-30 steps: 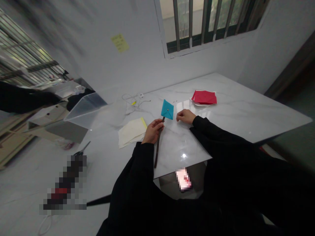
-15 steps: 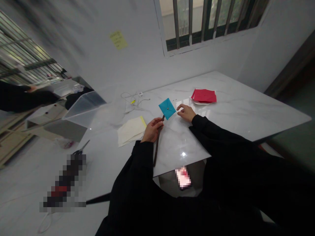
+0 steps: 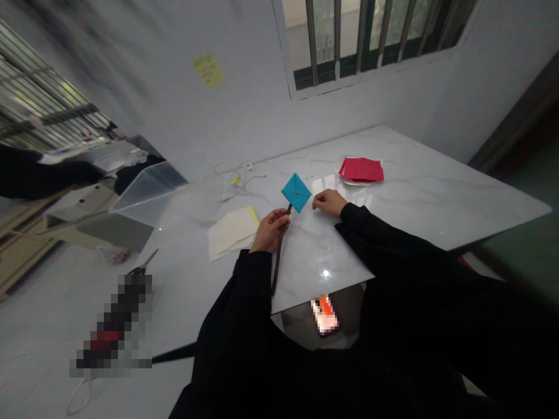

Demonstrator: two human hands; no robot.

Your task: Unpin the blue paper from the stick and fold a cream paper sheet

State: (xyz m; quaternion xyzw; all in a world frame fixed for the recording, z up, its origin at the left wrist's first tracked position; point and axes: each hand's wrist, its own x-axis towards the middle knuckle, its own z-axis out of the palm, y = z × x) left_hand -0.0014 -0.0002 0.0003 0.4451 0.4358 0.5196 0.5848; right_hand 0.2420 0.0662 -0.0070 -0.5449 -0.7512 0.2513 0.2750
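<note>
A blue paper pinwheel (image 3: 296, 192), a folded square with a small pin at its centre, sits at the top of a thin brown stick (image 3: 277, 265). My left hand (image 3: 271, 230) is closed round that stick just below the paper. To the right of the pinwheel, and apart from it, is my right hand (image 3: 331, 202) with its fingers curled in; I see nothing in them. Left of my left hand lies a stack of cream paper sheets (image 3: 233, 233) with a yellow edge.
Red paper (image 3: 361, 169) lies at the back right of the marble-patterned table (image 3: 437, 192). Near the wall are a white cable (image 3: 251, 176) and a clear plastic bin (image 3: 151, 189). Scissors (image 3: 142, 267) lie to the left. A lit phone (image 3: 325, 316) is below the table edge.
My right hand's fingers have curled in from a looser, parted pose. The left hand and the pinwheel have stayed almost where they were.
</note>
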